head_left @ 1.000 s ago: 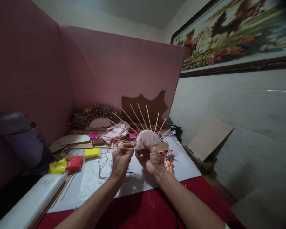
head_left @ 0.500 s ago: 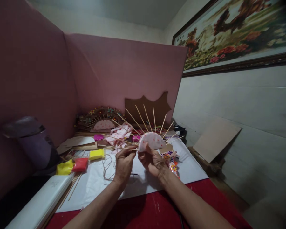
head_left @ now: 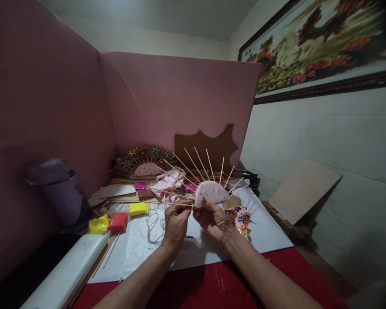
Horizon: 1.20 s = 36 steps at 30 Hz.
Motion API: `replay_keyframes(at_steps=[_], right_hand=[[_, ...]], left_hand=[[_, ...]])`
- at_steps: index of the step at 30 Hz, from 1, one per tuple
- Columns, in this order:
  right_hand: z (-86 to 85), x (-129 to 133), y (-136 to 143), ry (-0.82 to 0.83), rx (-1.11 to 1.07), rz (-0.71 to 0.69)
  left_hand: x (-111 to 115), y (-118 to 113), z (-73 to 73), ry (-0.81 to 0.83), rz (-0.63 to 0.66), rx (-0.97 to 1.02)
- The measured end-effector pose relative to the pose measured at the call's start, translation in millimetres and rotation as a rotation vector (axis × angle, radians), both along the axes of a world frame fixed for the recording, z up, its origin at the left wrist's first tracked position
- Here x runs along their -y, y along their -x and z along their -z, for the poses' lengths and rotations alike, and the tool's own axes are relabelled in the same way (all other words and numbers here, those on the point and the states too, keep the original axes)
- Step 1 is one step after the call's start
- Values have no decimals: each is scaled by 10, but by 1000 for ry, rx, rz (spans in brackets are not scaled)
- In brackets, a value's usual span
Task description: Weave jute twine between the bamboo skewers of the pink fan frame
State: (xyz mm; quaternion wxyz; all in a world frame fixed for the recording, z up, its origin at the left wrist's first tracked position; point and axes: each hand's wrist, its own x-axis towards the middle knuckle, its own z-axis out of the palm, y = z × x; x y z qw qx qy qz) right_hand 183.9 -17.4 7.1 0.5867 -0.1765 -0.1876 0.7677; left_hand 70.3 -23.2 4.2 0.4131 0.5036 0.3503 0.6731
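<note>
Above the table I hold a half-round piece covered in pink dotted fabric (head_left: 212,192), with several thin wooden sticks (head_left: 200,159) fanning out of its curved edge. My right hand (head_left: 216,221) grips the piece at its lower left, thumb on the front face and fingers beneath. My left hand (head_left: 176,222) is closed around the lowest stick (head_left: 162,202), close to where it meets the fabric. A loop of thin cord (head_left: 152,225) lies on the white sheet left of my left hand. Just right of my right hand is a flower-patterned cloth piece (head_left: 240,219).
A similar decorated fan (head_left: 144,163) leans at the back beside crumpled pink fabric (head_left: 167,182). Yellow (head_left: 138,209) and red packets (head_left: 118,221), a purple bottle (head_left: 62,195) and a long white case (head_left: 67,270) stand left. Brown cardboard (head_left: 206,146) rests against the pink partition.
The whole scene has shifted slightly to the right as the camera turned. Both hands keep their hold, and the half-round piece is tilted a little further clockwise.
</note>
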Motion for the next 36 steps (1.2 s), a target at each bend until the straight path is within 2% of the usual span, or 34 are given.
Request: replay_keyframes(at_steps=[7, 18, 22, 26, 36], right_hand=[[36, -30, -14, -24, 43, 10], [-25, -6, -38, -19, 35, -8], [-16, -4, -40, -49, 13, -35], [-12, 3, -36, -62, -3, -7], [-21, 14, -45, -57, 52, -27]], left_hand=[[4, 0, 0, 13, 17, 27], [70, 14, -65, -34, 83, -96], [56, 20, -55, -56, 82, -98], [36, 35, -44, -59, 58, -95], [17, 100, -78, -110, 53, -215]])
